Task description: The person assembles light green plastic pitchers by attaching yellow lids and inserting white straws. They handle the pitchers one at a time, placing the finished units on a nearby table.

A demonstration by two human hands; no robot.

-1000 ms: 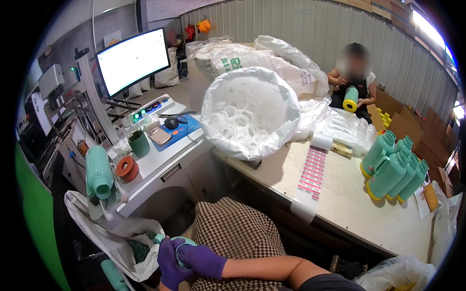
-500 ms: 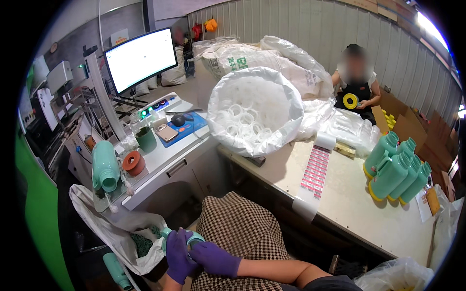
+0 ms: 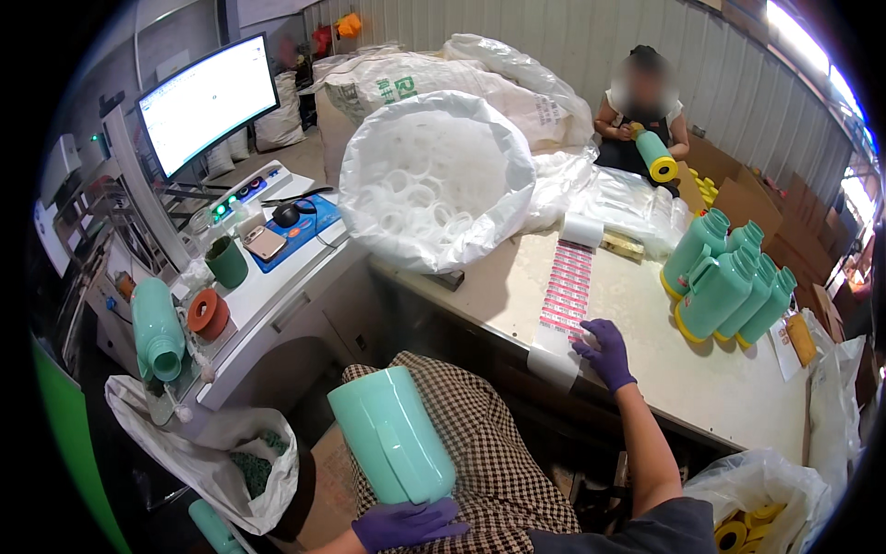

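Note:
A mint-green flask shell (image 3: 392,434) with a side handle lies tilted across my lap on the checked apron (image 3: 489,434). Its wide end points up and away from me. My left hand (image 3: 409,524), in a purple glove, holds it at the near end; part of the grip is hidden behind the shell. Over on the table, my right hand (image 3: 606,355), also purple-gloved, has its fingers apart at the right edge of a strip of red and white labels (image 3: 566,288). The fingertips are at the lower labels; whether one is lifted cannot be made out.
Several green flasks with yellow bases (image 3: 724,291) stand at the table's right. A bag of clear rings (image 3: 434,185) sits ahead. At left are another flask shell (image 3: 157,328), an orange roll (image 3: 209,314) and a monitor (image 3: 210,103). Across the table, a person holds a flask (image 3: 653,152).
My right hand has left the flask shell and reached out to the label strip. The shell now lies in my lap under my left hand. The view has shifted right.

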